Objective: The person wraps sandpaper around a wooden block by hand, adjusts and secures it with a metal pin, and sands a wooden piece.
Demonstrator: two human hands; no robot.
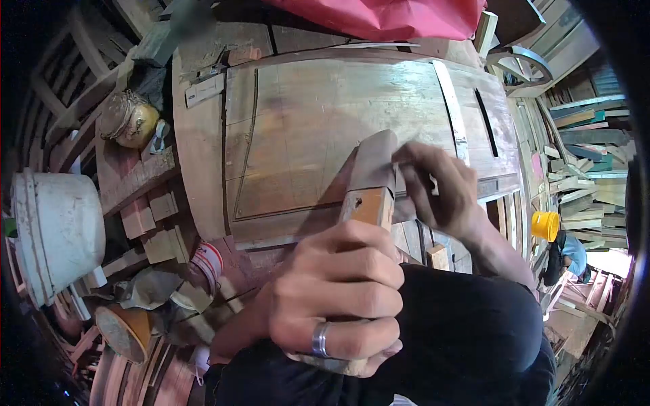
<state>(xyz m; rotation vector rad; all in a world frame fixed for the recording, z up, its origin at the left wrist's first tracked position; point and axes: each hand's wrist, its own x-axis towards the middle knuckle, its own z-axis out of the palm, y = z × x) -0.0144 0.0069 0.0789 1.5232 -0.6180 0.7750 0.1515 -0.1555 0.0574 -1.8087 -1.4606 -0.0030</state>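
My left hand [345, 291], with a metal ring on one finger, is wrapped around a wooden block [363, 206] held upright above my lap. Its far end has a pale, rounded covering [374, 159], perhaps paper or cloth; I cannot tell which. A small dark mark shows on the wood just above my fingers. My right hand [439, 186] is slightly smeared by motion, its fingers closed at the right edge of the pale end. Whatever those fingers pinch is hidden. Behind both hands lies a large wooden panel [305, 128] with a pale strip across it.
A white bucket [64, 230] and a lidded jar [128, 120] stand at left, above an orange container [124, 331]. Red cloth [393, 17] lies at the far edge. Stacked lumber [592, 183], a yellow bucket [545, 225] and another person in blue [574, 254] are at right.
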